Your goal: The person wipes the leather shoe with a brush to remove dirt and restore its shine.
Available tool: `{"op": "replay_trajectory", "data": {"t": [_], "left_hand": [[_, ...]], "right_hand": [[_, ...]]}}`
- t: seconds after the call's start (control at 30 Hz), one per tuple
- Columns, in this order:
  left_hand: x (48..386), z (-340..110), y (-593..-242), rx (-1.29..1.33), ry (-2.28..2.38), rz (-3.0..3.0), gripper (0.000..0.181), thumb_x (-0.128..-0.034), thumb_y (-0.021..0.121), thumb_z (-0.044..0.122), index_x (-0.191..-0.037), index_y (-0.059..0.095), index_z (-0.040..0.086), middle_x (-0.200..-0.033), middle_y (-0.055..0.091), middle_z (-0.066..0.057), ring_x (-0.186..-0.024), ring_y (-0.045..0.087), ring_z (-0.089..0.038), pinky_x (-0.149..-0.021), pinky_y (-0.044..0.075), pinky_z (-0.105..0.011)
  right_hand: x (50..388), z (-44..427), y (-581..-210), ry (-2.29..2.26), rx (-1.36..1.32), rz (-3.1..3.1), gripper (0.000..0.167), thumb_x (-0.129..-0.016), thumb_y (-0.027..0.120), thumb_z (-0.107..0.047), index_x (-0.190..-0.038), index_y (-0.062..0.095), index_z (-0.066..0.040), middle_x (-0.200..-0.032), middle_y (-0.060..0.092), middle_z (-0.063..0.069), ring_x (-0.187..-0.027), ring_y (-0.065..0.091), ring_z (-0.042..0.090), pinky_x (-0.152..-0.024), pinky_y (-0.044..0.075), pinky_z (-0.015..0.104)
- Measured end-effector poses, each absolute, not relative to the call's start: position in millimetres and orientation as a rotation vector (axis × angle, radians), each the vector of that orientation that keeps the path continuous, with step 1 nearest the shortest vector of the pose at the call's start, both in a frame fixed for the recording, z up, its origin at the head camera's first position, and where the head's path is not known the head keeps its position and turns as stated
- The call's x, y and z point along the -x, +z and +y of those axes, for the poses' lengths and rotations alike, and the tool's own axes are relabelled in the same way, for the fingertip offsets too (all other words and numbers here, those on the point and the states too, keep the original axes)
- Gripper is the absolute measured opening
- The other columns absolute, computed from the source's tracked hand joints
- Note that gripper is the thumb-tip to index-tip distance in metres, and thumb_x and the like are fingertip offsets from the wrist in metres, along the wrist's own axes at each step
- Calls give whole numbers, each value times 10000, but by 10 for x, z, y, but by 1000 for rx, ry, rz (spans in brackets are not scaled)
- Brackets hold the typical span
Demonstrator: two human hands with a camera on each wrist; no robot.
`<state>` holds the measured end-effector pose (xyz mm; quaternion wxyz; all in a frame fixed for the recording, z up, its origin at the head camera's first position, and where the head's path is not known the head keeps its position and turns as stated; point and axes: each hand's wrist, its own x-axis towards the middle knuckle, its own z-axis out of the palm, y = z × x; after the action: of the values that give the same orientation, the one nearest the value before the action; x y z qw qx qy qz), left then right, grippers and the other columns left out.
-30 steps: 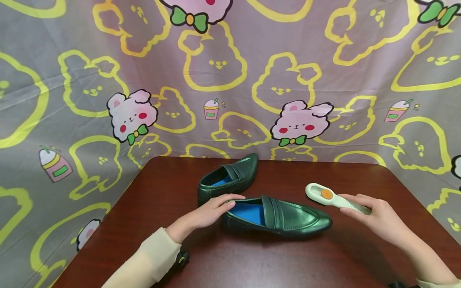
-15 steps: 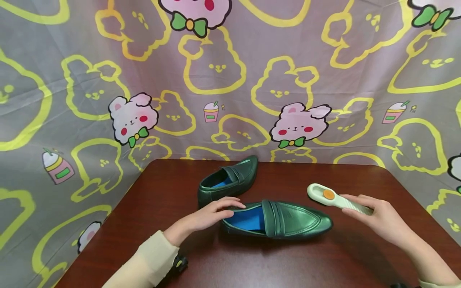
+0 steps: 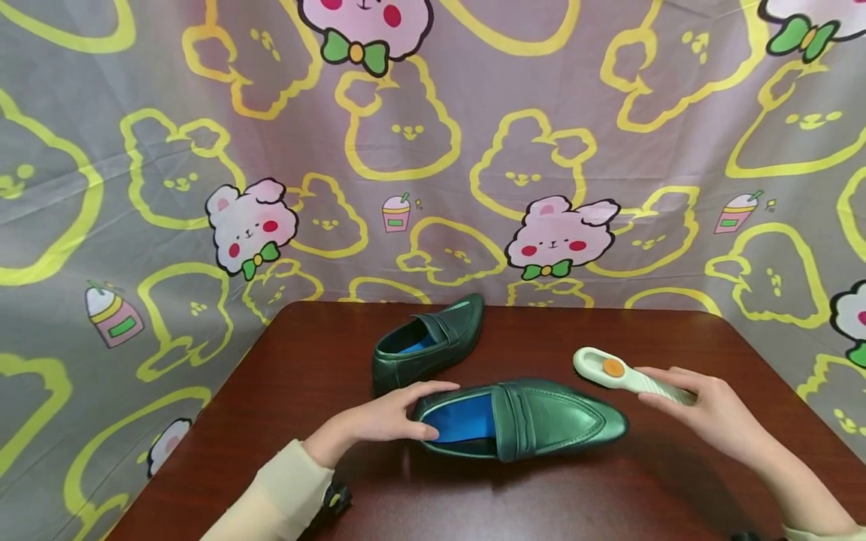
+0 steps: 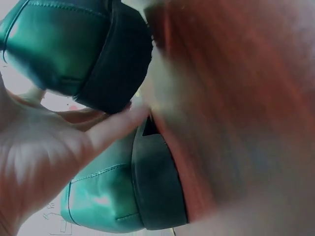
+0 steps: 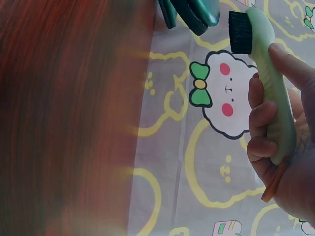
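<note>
A dark green loafer (image 3: 558,421) with a blue insole lies across the middle, toe to the right and opening tilted toward me. My left hand (image 3: 382,413) grips it at the heel, fingers along the far rim and thumb at the near rim. In the left wrist view its heel (image 4: 115,64) shows close up beside the fingers. To the right of its toe, my right hand (image 3: 717,413) holds a pale green shoe brush (image 3: 602,370) with an orange button. Dark bristles (image 5: 240,33) face the table side in the right wrist view, apart from the loafer.
The matching green loafer (image 3: 433,342) stands behind the held one, toe toward the back. Both are over a reddish-brown table (image 3: 318,338). A grey patterned cloth (image 3: 433,150) hangs at the back and along the sides.
The near loafer has rolled so its opening and upper face me more. My left thumb has shifted from the far side of the heel to the near rim. The brush has barely moved.
</note>
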<state>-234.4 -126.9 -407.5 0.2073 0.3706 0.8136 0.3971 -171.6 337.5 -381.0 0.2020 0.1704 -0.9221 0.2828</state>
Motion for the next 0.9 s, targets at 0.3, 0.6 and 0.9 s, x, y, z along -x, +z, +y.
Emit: {"op": "replay_trajectory", "data": {"t": [0.3,0.6,0.9], "left_hand": [[2386,-1239,-4113,-1067,1106,2357,644,-827,709,435,-1402,431,353,-1293,466,38,-1138,450,-174,-864,459,-342],[2442,-1078,-4099,-1095,1153,2585,657,-791,773,371,-1371,469,318,-1330,461,34,-1147,449,-183,-891,436,-408],[2515,-955,-4086,-1146,943,2752,909,-718,833,379,-1461,348,183,-1383,392,-52,-1250,383,-214,-994,397,-463]], "right_hand": [[1709,3380,-3837,799,-473,-2572,354,-831,787,-211,-1175,704,-195,-795,583,-107,-696,452,60,-565,338,237],[1707,3418,-3830,806,-438,-2568,352,-836,782,-202,-1179,703,-185,-820,595,-81,-697,460,64,-568,347,229],[1720,3456,-3809,795,-406,-2581,363,-838,782,-218,-1191,700,-195,-854,616,-66,-715,468,72,-574,353,232]]}}
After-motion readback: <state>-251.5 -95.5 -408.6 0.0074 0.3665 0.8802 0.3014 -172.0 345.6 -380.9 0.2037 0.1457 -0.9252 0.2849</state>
